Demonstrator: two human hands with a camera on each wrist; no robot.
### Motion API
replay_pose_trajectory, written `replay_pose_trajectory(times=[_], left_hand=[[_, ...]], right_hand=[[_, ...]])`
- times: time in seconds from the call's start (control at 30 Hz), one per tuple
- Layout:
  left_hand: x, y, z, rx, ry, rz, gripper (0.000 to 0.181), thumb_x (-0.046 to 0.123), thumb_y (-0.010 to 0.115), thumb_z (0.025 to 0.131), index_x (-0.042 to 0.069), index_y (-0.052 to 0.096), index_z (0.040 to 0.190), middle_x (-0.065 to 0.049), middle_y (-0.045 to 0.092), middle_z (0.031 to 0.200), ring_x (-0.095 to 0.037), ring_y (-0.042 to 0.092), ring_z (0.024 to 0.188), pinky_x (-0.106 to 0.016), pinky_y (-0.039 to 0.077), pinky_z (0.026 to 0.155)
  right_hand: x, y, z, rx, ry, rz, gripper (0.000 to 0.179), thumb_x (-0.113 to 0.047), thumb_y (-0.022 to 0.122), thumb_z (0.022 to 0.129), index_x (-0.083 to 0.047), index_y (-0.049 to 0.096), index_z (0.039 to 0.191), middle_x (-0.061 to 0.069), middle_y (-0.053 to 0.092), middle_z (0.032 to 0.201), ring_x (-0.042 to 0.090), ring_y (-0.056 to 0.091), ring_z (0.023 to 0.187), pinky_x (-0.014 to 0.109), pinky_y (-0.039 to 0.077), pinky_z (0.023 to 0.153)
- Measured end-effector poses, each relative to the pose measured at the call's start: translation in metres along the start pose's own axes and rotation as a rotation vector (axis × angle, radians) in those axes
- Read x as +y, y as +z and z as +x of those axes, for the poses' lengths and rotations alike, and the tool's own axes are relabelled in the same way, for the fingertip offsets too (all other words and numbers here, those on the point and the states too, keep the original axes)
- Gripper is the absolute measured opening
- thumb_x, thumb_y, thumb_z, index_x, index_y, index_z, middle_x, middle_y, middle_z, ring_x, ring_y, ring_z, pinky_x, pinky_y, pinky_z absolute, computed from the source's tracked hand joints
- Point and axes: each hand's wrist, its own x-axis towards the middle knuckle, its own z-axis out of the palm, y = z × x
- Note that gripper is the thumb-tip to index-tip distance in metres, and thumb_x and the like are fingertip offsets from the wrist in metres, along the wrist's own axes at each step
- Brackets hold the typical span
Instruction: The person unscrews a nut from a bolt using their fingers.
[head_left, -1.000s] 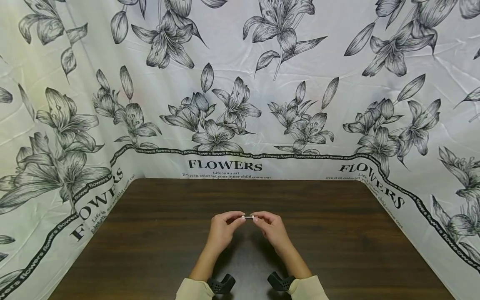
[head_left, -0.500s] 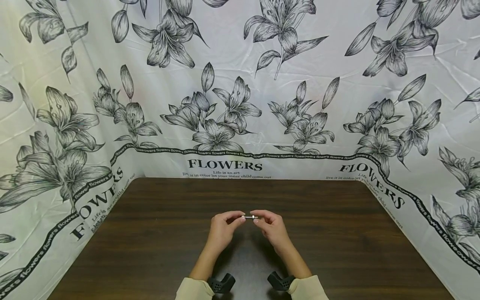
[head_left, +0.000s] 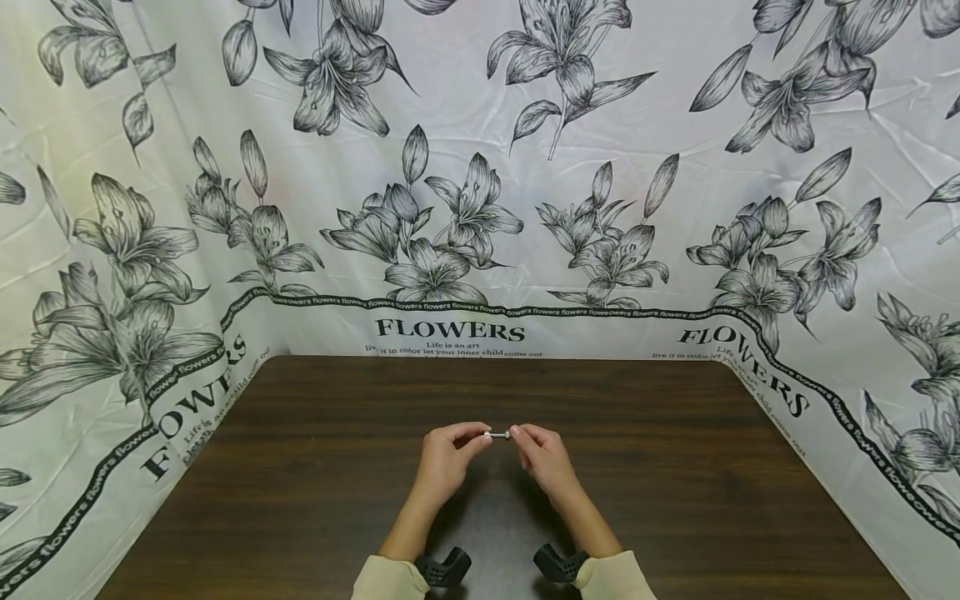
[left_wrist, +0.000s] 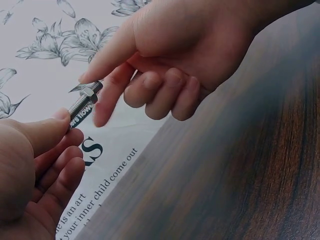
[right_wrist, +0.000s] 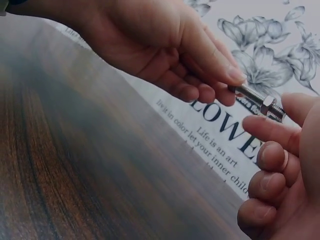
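My left hand (head_left: 444, 460) pinches a silvery bolt (head_left: 496, 435) near one end between thumb and fingers, above the table. That end is hidden by the fingertips. A hex nut (left_wrist: 89, 94) sits on the threads towards the free end, with a short stretch of thread beyond it. Thumb and index finger of my right hand (head_left: 547, 463) lie on either side of this free end. In the right wrist view they stand apart, with a gap around the bolt tip and nut (right_wrist: 268, 104). The right hand's other fingers (right_wrist: 265, 187) are curled in.
A dark brown wooden table (head_left: 315, 500) lies beneath both hands. White cloth (head_left: 465, 225) with black flower prints and lettering hangs behind the table and along its sides. Each wrist wears a black device (head_left: 444, 568) beside a cream sleeve (head_left: 386, 579).
The right hand's thumb and fingertips have shifted slightly to the right along the bolt, so the nut shows more clearly. The left hand and the bolt have stayed nearly still.
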Motion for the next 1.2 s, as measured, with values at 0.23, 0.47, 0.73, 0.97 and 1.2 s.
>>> replay_pose_trajectory(times=[0.23,0.47,0.73,0.97,1.2], left_hand=[[0.014,-0.002,-0.002,-0.002,-0.010,-0.010,0.010,0.001,0.076,0.082,0.005,0.075,0.092,-0.005,0.072,0.084,-0.018,0.064,0.074,-0.024,0.052,0.066],[-0.002,0.000,0.000,0.001,0.001,-0.031,0.010,0.009,0.078,0.082,0.010,0.076,0.092,0.002,0.072,0.084,-0.012,0.063,0.074,-0.024,0.052,0.067],[-0.001,0.000,0.000,-0.014,0.010,-0.021,0.011,0.009,0.078,0.082,0.007,0.076,0.092,0.002,0.071,0.084,-0.015,0.064,0.075,-0.025,0.053,0.068],[-0.002,0.000,-0.001,-0.020,0.014,0.007,0.008,0.009,0.077,0.083,0.009,0.076,0.091,0.003,0.071,0.083,-0.012,0.063,0.073,-0.025,0.052,0.067],[-0.002,0.001,0.000,-0.017,0.015,0.002,0.008,0.008,0.077,0.083,0.010,0.076,0.091,0.003,0.071,0.082,-0.012,0.063,0.073,-0.025,0.052,0.066]], right_hand=[[0.001,0.001,0.000,-0.014,-0.012,-0.002,0.033,-0.011,0.049,0.102,0.016,0.064,0.090,0.003,0.041,0.051,0.003,0.033,0.041,0.018,0.026,0.041],[0.001,0.001,-0.001,-0.014,-0.023,0.019,0.027,-0.008,0.053,0.100,0.015,0.063,0.090,0.002,0.042,0.053,0.004,0.033,0.042,0.018,0.027,0.042],[0.002,0.000,0.000,-0.008,-0.004,0.073,0.021,-0.004,0.055,0.098,0.016,0.064,0.098,0.002,0.043,0.055,0.005,0.036,0.045,0.019,0.027,0.041],[0.002,-0.001,0.000,0.000,-0.031,0.090,0.016,-0.001,0.058,0.096,0.011,0.066,0.102,0.002,0.044,0.059,0.008,0.038,0.048,0.019,0.030,0.044],[0.002,-0.001,-0.001,0.000,-0.056,0.107,0.016,0.002,0.058,0.094,0.013,0.065,0.104,0.000,0.045,0.061,0.007,0.038,0.049,0.019,0.031,0.045]])
